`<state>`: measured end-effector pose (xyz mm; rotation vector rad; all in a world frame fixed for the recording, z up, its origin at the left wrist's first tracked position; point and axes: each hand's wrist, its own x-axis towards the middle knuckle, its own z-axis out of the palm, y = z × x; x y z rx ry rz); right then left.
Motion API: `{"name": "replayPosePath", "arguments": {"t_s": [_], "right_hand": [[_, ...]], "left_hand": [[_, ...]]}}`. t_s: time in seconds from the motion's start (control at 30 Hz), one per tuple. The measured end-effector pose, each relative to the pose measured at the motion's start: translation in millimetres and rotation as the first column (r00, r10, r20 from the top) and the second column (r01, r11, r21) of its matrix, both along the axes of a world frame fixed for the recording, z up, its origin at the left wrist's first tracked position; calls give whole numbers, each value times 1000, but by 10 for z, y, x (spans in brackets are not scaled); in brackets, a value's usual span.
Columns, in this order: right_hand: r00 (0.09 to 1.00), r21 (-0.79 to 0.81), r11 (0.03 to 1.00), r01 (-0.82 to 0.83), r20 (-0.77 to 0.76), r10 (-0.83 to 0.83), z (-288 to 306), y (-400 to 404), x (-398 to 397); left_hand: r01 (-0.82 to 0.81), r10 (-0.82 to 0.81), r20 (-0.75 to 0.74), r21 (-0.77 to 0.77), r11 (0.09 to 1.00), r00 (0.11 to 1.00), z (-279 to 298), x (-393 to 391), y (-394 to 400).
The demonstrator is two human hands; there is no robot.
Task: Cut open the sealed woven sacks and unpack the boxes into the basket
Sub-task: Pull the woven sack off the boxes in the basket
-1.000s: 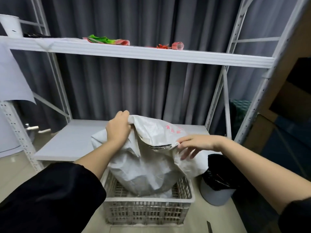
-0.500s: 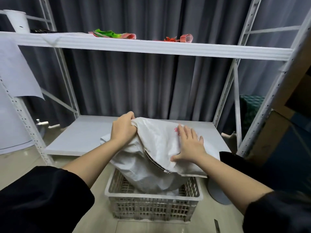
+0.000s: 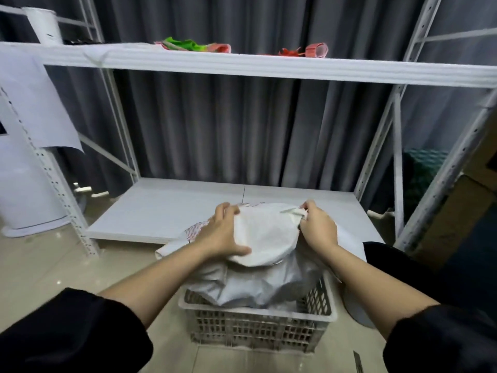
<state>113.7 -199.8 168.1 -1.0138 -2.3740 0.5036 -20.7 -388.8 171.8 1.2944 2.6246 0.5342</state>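
Note:
A white woven sack [image 3: 266, 235] with red print lies bunched over the white plastic basket [image 3: 258, 328] on the floor. My left hand [image 3: 223, 232] grips the folded sack on its left side, thumb below the fold. On the right, my right hand [image 3: 317, 224] clutches a gathered edge of the sack. Lower folds of the sack fill the basket. No boxes are visible; the sack hides the basket's inside.
A white metal rack stands behind the basket, with its low shelf [image 3: 172, 208] just beyond the sack. The upper shelf [image 3: 242, 63] carries green and red scraps. A black bag [image 3: 392, 265] sits right of the basket, and a white cylinder [image 3: 24, 200] at left.
Both hands have folded the sack down and moved lower. My right hand went from lying flat on the sack to clutching its right edge. The camera has tilted down.

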Motion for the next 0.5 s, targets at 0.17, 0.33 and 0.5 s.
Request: {"name": "replayPosePath", "arguments": {"t_s": [0.17,0.33,0.5], "right_hand": [[949,-143,974,-177,-288,130,113,-243,77],[904,-227,877,-423,-176,390,182,-93,298],[880,-574,707,-413,-51,473,219,279,608]], "left_hand": [[-274,220,-299,-152,949,928,-353,11,84],[-228,152,-543,-76,971,826,-168,-161,56],[-19,55,-529,74,997,847,158,-113,168]]}}
